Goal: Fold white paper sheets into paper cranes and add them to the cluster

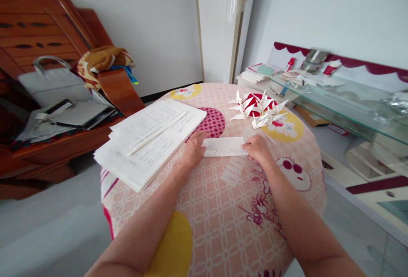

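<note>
The folded paper lies in the middle of the table. Our left hand presses flat on its 9 o'clock end; our right hand curls over the 3 o'clock end, pinching or not we cannot tell.

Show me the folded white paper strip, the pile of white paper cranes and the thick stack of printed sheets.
folded white paper strip [225,146], head view, its bare middle.
pile of white paper cranes [263,120], head view, a near crane.
thick stack of printed sheets [149,139], head view, top sheet.
</note>
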`<state>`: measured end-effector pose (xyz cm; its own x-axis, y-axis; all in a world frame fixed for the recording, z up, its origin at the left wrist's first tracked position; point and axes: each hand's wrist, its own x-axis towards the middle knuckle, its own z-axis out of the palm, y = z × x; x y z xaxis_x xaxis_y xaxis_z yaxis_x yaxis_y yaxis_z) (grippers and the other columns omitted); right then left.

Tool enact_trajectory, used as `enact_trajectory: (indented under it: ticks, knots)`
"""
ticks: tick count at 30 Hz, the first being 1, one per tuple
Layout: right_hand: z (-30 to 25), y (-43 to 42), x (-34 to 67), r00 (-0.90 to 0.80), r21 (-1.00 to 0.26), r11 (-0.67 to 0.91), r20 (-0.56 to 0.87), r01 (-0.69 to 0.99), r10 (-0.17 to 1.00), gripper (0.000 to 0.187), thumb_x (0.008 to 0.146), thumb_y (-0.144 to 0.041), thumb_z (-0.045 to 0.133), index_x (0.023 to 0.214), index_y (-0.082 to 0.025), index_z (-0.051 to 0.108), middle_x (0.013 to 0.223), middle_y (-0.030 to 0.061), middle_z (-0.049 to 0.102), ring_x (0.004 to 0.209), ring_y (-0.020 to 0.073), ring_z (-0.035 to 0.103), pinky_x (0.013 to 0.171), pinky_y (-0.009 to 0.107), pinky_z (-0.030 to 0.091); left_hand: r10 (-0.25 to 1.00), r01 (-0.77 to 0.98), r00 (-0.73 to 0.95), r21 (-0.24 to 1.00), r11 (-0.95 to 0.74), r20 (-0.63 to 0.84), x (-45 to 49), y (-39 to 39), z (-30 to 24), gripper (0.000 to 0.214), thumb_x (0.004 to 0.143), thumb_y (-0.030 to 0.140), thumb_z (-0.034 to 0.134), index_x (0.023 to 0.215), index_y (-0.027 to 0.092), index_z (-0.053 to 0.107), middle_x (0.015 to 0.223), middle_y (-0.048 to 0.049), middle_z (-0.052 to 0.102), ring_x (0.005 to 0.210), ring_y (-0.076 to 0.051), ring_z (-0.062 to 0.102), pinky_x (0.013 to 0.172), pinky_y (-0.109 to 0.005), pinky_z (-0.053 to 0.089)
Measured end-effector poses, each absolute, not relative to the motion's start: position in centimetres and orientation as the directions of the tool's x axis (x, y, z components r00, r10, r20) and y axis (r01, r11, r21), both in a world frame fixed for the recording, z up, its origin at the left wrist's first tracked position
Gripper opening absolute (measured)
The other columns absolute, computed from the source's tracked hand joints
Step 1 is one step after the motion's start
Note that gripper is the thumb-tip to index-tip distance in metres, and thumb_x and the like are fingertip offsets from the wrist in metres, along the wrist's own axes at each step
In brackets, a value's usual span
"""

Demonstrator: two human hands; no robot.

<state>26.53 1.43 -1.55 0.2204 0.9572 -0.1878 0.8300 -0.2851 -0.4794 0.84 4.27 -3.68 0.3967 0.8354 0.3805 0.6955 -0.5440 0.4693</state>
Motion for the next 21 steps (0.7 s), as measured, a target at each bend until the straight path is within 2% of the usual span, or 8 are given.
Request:
enact_trajectory:
  ticks: [2, 6, 10, 13, 17, 21]
  knots:
    - [-1.6, 1.5, 26.5, 0.226, -0.465, -0.290, -0.189, 0.837, 0.956, 0.024, 0.077, -0.027, 0.058, 0.073, -0.011, 0.075, 0.046, 0.0078, 0.064, 0.048, 0.0195, 0.065, 0.047, 0.023, 0.042, 0.761, 0.597, 0.525, 0.472, -0.648, 0.381, 0.7, 4.8, -4.6, 0.049, 0.078, -0.002, 0.047, 0.118, 0.017, 0.067, 0.124, -0.0090, 0.068, 0.118, -0.021, 0.062, 0.106, -0.039, 0.048]
    - [-1.5, 1.4, 26.5, 0.229, -0.436, -0.281, -0.169, 0.855, 0.959, 0.025, 0.076, -0.028, 0.058, 0.072, -0.011, 0.076, 0.046, 0.0083, 0.064, 0.052, 0.0210, 0.066, 0.050, 0.024, 0.043, 0.698, 0.529, 0.603, 0.461, -0.713, 0.387, 0.2, 5.1, -5.6, 0.050, 0.084, -0.001, 0.036, 0.119, 0.014, 0.069, 0.124, -0.0102, 0.070, 0.117, -0.020, 0.064, 0.105, -0.041, 0.050]
    - [-1.1, 1.2, 26.5, 0.238, -0.401, -0.286, -0.167, 0.870, 0.957, 0.026, 0.077, -0.030, 0.058, 0.067, -0.013, 0.075, 0.047, 0.0086, 0.063, 0.054, 0.0213, 0.066, 0.052, 0.025, 0.044, 0.654, 0.533, 0.703, 0.402, -0.744, 0.279, 0.2, 4.4, -4.8, 0.054, 0.086, 0.000, 0.038, 0.127, 0.020, 0.066, 0.136, -0.0080, 0.064, 0.125, -0.021, 0.060, 0.107, -0.042, 0.049]
    - [-0.7, 1.0, 26.3, 0.235, -0.393, -0.281, -0.161, 0.876, 0.959, 0.027, 0.078, -0.030, 0.058, 0.067, -0.013, 0.076, 0.048, 0.0085, 0.064, 0.056, 0.0209, 0.066, 0.054, 0.025, 0.044, 0.612, 0.538, 0.761, 0.314, -0.782, 0.218, 1.0, 3.6, -4.1, 0.052, 0.090, 0.003, 0.039, 0.132, 0.023, 0.063, 0.141, -0.0074, 0.060, 0.130, -0.022, 0.056, 0.110, -0.043, 0.047]
    - [-0.3, 0.8, 26.1, 0.238, -0.377, -0.269, -0.128, 0.886, 0.963, 0.024, 0.078, -0.029, 0.061, 0.072, -0.013, 0.077, 0.056, 0.0098, 0.068, 0.061, 0.0210, 0.068, 0.057, 0.025, 0.044, 0.576, 0.552, 0.798, 0.169, -0.817, 0.176, 2.3, 2.7, -3.8, 0.041, 0.100, 0.018, 0.040, 0.136, 0.024, 0.059, 0.144, -0.0081, 0.057, 0.135, -0.023, 0.050, 0.113, -0.043, 0.042]
    - [-0.3, 0.8, 26.1, 0.242, -0.373, -0.269, -0.118, 0.888, 0.963, 0.023, 0.079, -0.030, 0.063, 0.072, -0.013, 0.077, 0.057, 0.0097, 0.068, 0.062, 0.0208, 0.068, 0.056, 0.025, 0.043, 0.581, 0.573, 0.799, 0.098, -0.814, 0.155, 2.9, 2.0, -3.8, 0.040, 0.102, 0.026, 0.042, 0.141, 0.026, 0.053, 0.148, -0.0069, 0.053, 0.136, -0.024, 0.048, 0.114, -0.043, 0.039]
